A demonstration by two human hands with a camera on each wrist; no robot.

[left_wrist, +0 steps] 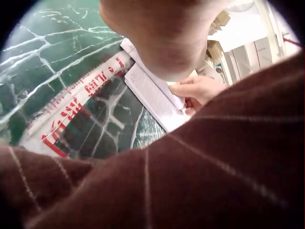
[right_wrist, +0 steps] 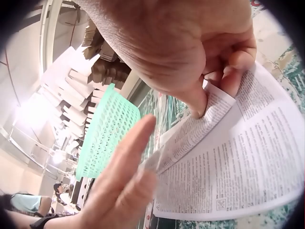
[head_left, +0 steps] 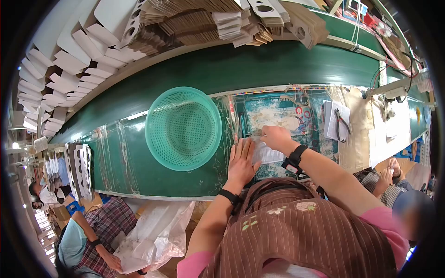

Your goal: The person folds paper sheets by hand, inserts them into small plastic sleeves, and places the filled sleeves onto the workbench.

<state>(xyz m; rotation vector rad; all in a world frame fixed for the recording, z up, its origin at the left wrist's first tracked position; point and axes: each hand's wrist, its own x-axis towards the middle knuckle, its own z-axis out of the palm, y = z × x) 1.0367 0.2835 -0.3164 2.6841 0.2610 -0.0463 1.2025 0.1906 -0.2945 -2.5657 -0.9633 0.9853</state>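
Observation:
A printed paper sheet (right_wrist: 224, 167), covered in small text, lies on the worktop in front of the person, one edge folded over into a narrow strip. The right hand (head_left: 276, 139) pinches that fold between thumb and fingers at its far end. With fingers extended, the left hand (head_left: 242, 162) lies flat by the left end of the fold; it appears blurred in the right wrist view. The left wrist view has the near hand covering part of the sheet (left_wrist: 147, 93), with the right hand (left_wrist: 202, 90) at its far edge.
A green plastic basket (head_left: 183, 129) stands left of the hands. Pliers (head_left: 342, 124) lie on white papers (head_left: 330, 120) to the right. Stacked cardboard pieces (head_left: 185, 21) line the back beyond the green belt (head_left: 259, 65). Other people sit at both sides, one beside a plastic bag (head_left: 155, 231).

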